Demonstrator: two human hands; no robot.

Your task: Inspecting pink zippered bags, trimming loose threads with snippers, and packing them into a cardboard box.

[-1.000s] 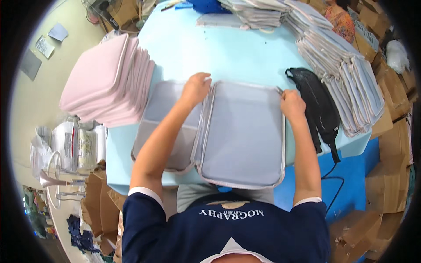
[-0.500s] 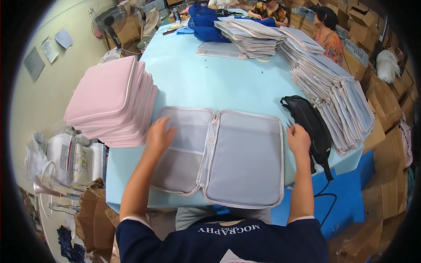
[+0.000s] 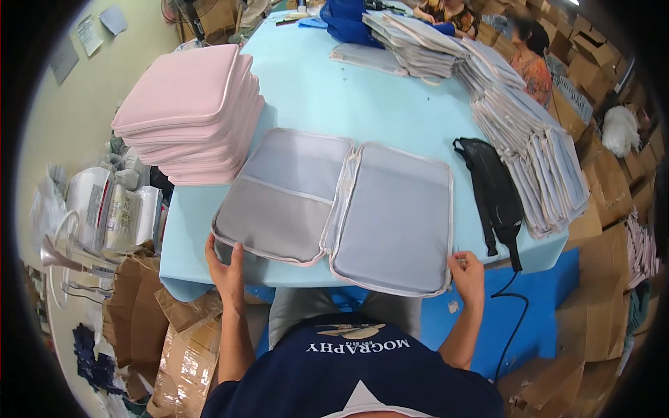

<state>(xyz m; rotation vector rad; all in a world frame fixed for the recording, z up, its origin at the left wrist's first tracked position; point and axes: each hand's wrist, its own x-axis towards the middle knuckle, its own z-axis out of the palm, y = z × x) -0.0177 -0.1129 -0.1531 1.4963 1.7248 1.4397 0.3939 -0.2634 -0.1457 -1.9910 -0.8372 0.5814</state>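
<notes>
A zippered case (image 3: 394,216) with pale edging lies unfolded in front of me, grey-blue mesh on both inner panels. My left hand (image 3: 227,268) grips the near-left corner of its left panel, thumb apart from the fingers. At the near-right corner, my right hand (image 3: 467,275) is closed on a thin pointed tool, apparently thread snips (image 3: 458,249), mostly hidden by the fingers. A small pale piece (image 3: 453,306) dangles below that corner. To the left rises a stack of pink padded cases (image 3: 178,104).
A black waist bag (image 3: 493,191) lies right of the case. Piles of grey mesh cases (image 3: 516,132) line the table's right side. Blue fabric (image 3: 343,21) sits at the far end, near two other people. Cardboard boxes (image 3: 606,279) stand on the right.
My left hand has moved from the left panel's outer side to its near corner. My right hand has moved down to the near-right corner. The left panel is turned, and the view has shifted.
</notes>
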